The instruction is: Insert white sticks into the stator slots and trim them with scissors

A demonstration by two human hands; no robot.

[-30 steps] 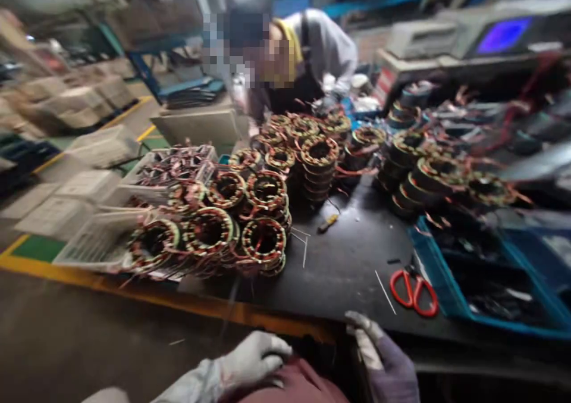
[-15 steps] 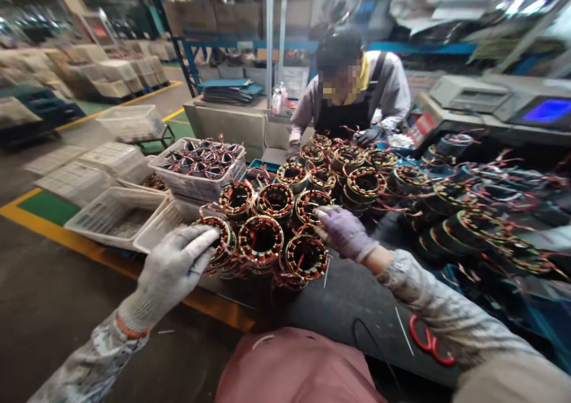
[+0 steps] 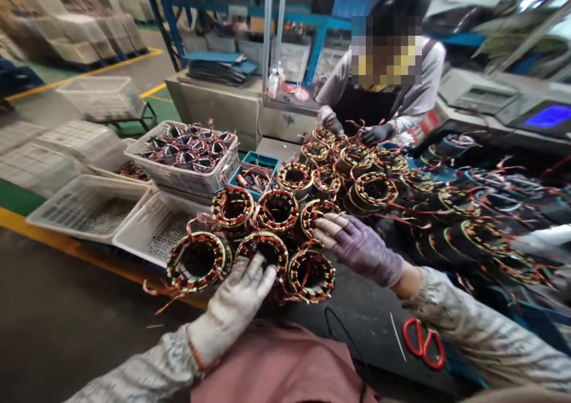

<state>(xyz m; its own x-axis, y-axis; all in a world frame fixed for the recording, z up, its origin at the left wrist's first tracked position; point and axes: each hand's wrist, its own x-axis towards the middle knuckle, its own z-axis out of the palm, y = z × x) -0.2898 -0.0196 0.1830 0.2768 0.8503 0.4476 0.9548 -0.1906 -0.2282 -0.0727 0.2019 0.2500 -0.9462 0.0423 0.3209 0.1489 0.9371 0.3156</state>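
Note:
My left hand [image 3: 238,302], in a white knit glove, lies with fingers stretched over the near rim of a front-row motor stator [image 3: 273,245], its fingertips at the bore. The hand is open and not wrapped round it. My right hand [image 3: 361,248], in a purple-stained glove, is open too, its fingers extended against the side of another stator [image 3: 307,212]. To the left, one stator [image 3: 196,263] has copper-coloured leads hanging off its edge. A further stator [image 3: 311,277] stands between my hands. The stators form stacks with red, black and pale windings round their rims.
Red-handled scissors [image 3: 423,343] lie at the right on the dark bench [image 3: 370,331]. White crates [image 3: 89,206] stand at the left, one crate [image 3: 223,177] full of wound parts. A co-worker [image 3: 388,99] handles stators across the bench. More stators [image 3: 464,236] lie to the right.
My left hand has moved right, from the leftmost front stator to the middle one. My right hand stays beside the same stack, its fingers more spread. The view has shifted, and the co-worker leans nearer.

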